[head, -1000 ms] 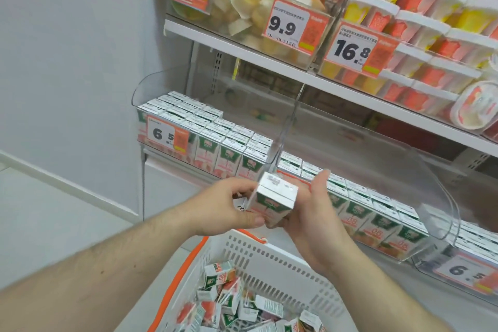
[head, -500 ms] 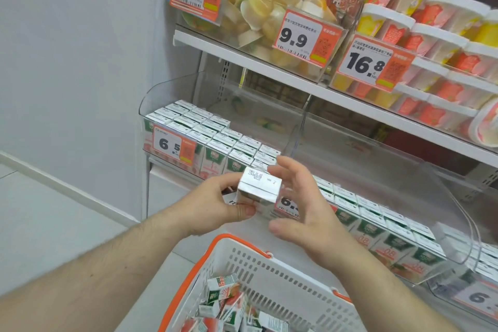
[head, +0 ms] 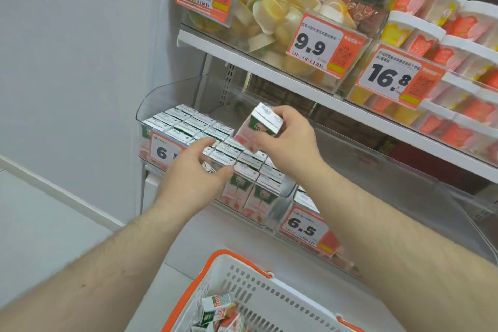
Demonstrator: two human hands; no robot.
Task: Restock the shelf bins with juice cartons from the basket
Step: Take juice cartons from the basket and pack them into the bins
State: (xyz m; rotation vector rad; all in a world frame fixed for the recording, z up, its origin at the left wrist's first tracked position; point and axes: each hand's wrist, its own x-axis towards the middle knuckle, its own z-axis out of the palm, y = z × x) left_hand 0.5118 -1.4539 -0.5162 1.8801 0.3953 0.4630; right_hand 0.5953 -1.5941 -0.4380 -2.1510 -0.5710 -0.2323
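A white, green and pink juice carton (head: 258,127) hangs tilted above the left clear shelf bin (head: 161,89), with my right hand (head: 291,143) shut on its top end. Rows of upright matching cartons (head: 188,121) fill that bin. Over the bin's front row lies my left hand (head: 194,172), fingers spread and touching the carton tops, gripping nothing that I can make out. Below, the white basket with an orange rim (head: 258,291) holds several loose cartons (head: 218,307).
A second clear bin (head: 404,170) stands to the right with a 6.5 price tag (head: 304,226) on its front. The shelf above (head: 269,67) carries fruit bins and lidded tubs (head: 420,21). A grey wall (head: 80,62) closes the left side.
Both hands rose from above the basket toward the left bin. My left hand let go of the carton and settled on the bin's front row. My right hand now carries the carton alone.
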